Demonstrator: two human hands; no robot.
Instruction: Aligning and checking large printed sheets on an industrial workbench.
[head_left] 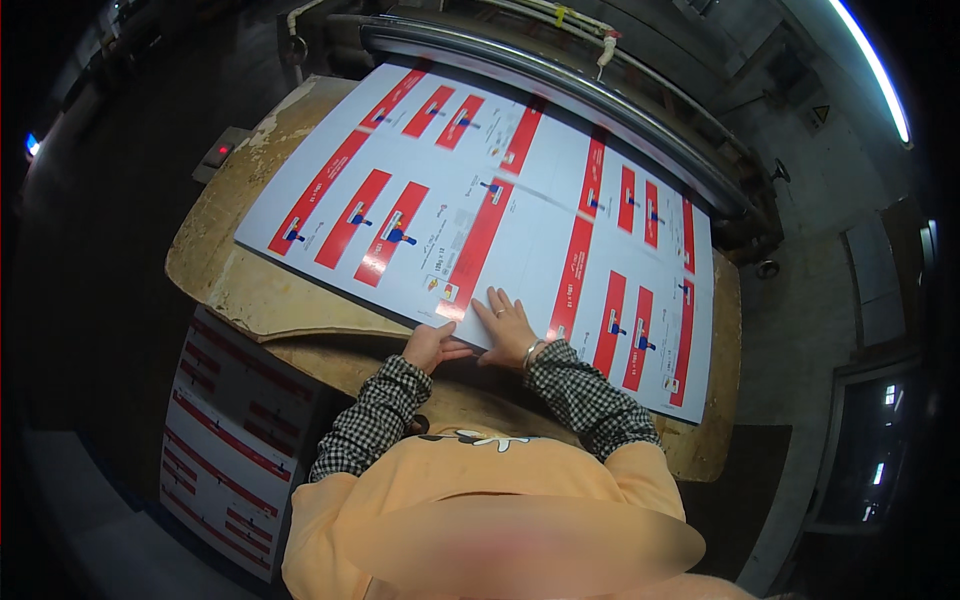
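A large white printed sheet (540,240) with red bands and small blue figures lies on a worn wooden table. Its far part reaches a long metal roller (560,75). At the near edge, my left hand (428,348) pinches the sheet, its thumb on top and its other fingers along and below the edge. Just to the right, my right hand (507,332) rests flat on the sheet with its fingers spread, a ring and a bracelet showing. Checked sleeves cover both forearms.
The wooden table (215,255) has a chipped, curved front edge. Below it at the left stands a stack of similar printed sheets (225,450). A small box with a red light (222,150) sits by the table's left side. Pipes (607,45) run above the roller.
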